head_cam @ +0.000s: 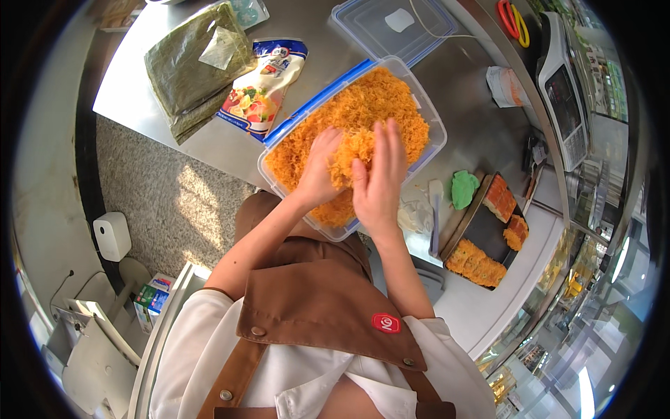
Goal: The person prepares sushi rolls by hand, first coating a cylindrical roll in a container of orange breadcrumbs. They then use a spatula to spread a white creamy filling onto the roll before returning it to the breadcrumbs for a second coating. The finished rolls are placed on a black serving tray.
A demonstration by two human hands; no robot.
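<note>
A clump covered in orange shredded floss, probably meat floss (352,154), is held between my two hands over a clear plastic container (439,137). My left hand (320,170) cups it from the left. My right hand (381,180), slightly blurred, has its thumb and straight fingers against the other side. Loose orange floss (384,91) fills much of the container beneath, and whatever may lie inside the clump is hidden. To the right, a dark baking tray (479,228) carries a floss-coated piece (475,262), a partly coated piece (516,233) and a red-brown baked slab (500,199).
Beyond the container lies a clear blue-edged lid (361,26). Nori sheets in plastic (183,68) and a printed food pouch (264,89) rest on the steel counter (172,149). A green crumpled item (464,188) and a spatula (435,214) sit beside the tray; a payment terminal (565,99) stands right.
</note>
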